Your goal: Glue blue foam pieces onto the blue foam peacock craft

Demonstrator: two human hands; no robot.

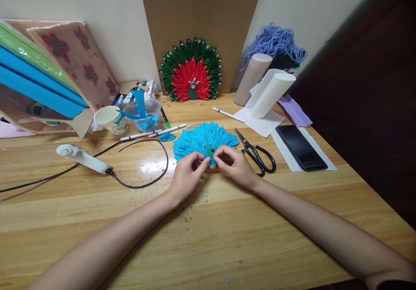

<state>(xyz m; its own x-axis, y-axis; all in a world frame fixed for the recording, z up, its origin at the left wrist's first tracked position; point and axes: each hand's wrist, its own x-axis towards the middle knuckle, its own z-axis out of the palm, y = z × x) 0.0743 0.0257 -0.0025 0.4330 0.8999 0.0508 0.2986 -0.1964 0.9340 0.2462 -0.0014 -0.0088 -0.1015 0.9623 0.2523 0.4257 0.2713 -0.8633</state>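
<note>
Left hand [188, 171] and right hand [234, 163] — fingers curled, pinching the lower edge of the blue fan-shaped paper peacock [203, 140] — beside black-handled scissors [258, 153].

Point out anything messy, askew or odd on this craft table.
Small paper scraps litter the wooden table near the left hand. The scissors lie open beside the right hand. A cut blue scrap sticks out of the plastic cup. Nothing looks damaged.
</note>
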